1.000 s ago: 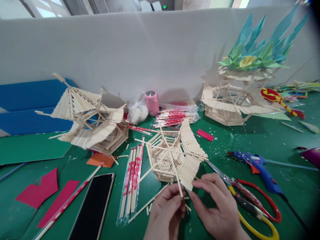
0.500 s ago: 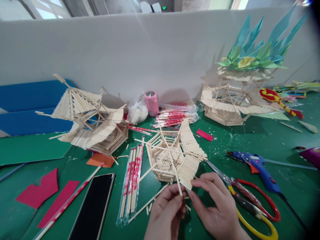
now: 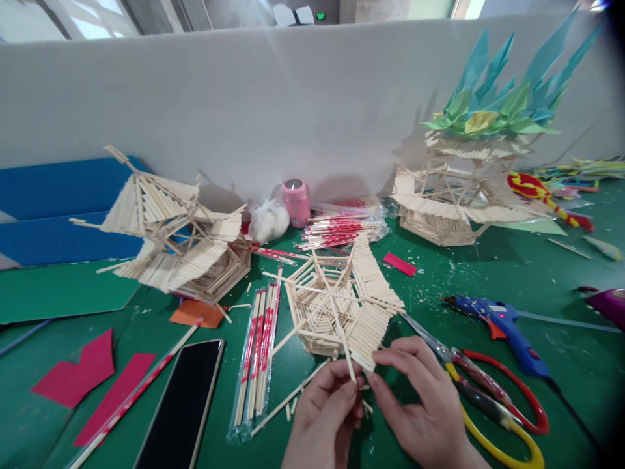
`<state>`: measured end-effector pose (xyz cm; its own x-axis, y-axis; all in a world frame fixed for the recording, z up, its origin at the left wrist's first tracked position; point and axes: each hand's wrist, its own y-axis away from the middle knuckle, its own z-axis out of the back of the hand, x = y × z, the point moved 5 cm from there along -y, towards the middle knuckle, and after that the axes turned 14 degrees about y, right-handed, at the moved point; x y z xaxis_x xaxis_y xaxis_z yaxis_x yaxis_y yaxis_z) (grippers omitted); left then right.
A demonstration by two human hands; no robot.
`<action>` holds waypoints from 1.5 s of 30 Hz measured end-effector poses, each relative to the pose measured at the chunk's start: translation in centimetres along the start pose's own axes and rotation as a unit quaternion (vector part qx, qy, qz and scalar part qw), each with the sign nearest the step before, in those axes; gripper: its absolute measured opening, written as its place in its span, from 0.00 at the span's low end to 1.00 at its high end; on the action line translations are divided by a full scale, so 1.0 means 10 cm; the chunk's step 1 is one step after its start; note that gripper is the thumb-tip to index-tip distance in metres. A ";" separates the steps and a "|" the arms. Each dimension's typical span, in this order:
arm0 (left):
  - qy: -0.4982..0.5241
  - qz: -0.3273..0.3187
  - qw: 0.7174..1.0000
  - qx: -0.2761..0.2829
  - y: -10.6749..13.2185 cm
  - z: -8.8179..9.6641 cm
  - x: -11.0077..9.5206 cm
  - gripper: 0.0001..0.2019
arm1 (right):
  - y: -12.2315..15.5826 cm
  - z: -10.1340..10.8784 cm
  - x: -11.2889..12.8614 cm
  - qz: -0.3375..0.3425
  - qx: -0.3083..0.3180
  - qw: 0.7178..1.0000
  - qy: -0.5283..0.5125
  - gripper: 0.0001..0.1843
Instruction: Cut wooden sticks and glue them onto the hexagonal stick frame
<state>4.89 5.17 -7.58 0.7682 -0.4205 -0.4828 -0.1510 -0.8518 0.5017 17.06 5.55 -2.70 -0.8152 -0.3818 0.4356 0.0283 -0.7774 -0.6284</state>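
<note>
A pavilion-like model of wooden sticks (image 3: 325, 306) stands in front of me, its frame many-sided and partly roofed on the right. My left hand (image 3: 325, 413) pinches the outer end of a long wooden stick (image 3: 346, 342) that sticks out towards me from the model. With thumb and forefinger, my right hand (image 3: 420, 397) grips the lower edge of the slatted stick panel (image 3: 370, 332), at its last short sticks. The fingertips of both hands are close together. My left hand's lower fingers are curled and mostly hidden.
Scissors (image 3: 488, 391) and a blue glue gun (image 3: 508, 329) lie to the right. Left are bagged sticks (image 3: 258, 358), a phone (image 3: 180, 407) and red paper pieces (image 3: 81, 371). Behind stand two larger stick models (image 3: 180, 234) and a pink container (image 3: 296, 203).
</note>
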 end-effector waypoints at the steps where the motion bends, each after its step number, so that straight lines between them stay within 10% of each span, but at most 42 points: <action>1: 0.000 0.000 1.000 0.000 0.00 0.00 0.00 0.11 | 0.00 0.00 0.00 -0.001 0.001 1.000 -0.002 0.07; 28: -0.013 0.006 0.999 -0.029 -0.01 0.02 -0.01 0.09 | 0.02 0.01 0.00 -0.003 0.008 1.000 -0.010 0.09; 32: -0.067 -0.072 0.994 -0.043 0.08 0.02 -0.12 0.06 | 0.04 0.02 -0.02 -0.001 0.010 1.000 -0.014 0.11; 38: -0.316 -0.365 0.876 -0.007 0.30 -0.20 -0.41 0.13 | 0.04 -0.01 -0.02 -0.010 0.012 1.000 -0.012 0.11; 45: -0.419 -0.401 0.814 0.041 0.25 -0.32 -0.40 0.16 | 0.04 -0.01 -0.01 -0.011 0.017 1.000 -0.013 0.11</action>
<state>3.40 5.74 -2.14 -0.0477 0.2448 -0.9684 0.1217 -0.9609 -0.2489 17.11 5.32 -3.01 -0.8007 -0.3761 0.4663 0.0293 -0.8021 -0.5964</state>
